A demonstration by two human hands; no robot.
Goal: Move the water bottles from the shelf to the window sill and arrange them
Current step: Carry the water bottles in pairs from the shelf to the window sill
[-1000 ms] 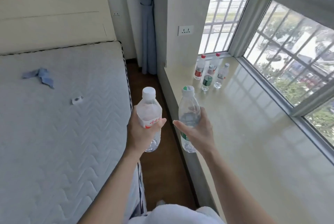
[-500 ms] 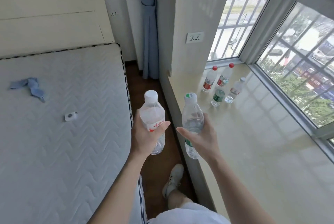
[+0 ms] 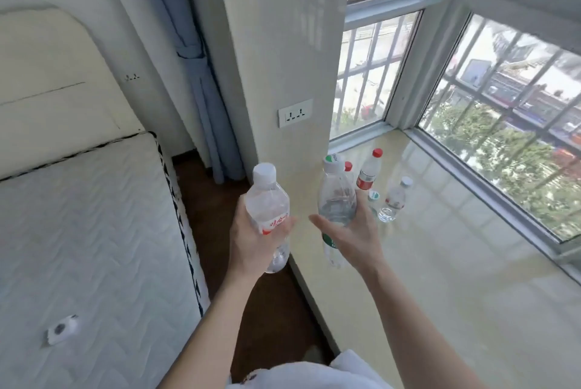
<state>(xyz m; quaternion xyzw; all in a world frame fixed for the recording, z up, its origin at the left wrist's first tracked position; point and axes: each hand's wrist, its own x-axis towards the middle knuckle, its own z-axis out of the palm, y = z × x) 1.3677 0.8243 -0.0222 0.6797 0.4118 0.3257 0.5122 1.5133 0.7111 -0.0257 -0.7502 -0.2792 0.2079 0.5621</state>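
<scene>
My left hand (image 3: pixel 251 241) grips a clear water bottle with a white cap and red lettering (image 3: pixel 267 200), held upright over the floor gap. My right hand (image 3: pixel 349 234) holds a clear bottle with a green-and-white cap and green label (image 3: pixel 334 197) upright at the near edge of the glossy beige window sill (image 3: pixel 456 278). Several bottles stand grouped at the sill's far end: a red-capped one (image 3: pixel 369 173), another red-capped one (image 3: pixel 348 168) partly hidden behind my right bottle, a small green-capped one (image 3: pixel 373 200) and a white-capped one (image 3: pixel 393 200).
A bare white mattress (image 3: pixel 88 231) with a cream headboard fills the left. A narrow strip of dark wood floor (image 3: pixel 261 310) runs between bed and sill. A blue tied curtain (image 3: pixel 201 74) and a wall socket (image 3: pixel 295 112) are ahead. Barred windows border the sill.
The view has moved forward and tilted up; the sill bottles look nearer and both hands with their bottles have risen closer to them. The blue cloth on the mattress has left the view.
</scene>
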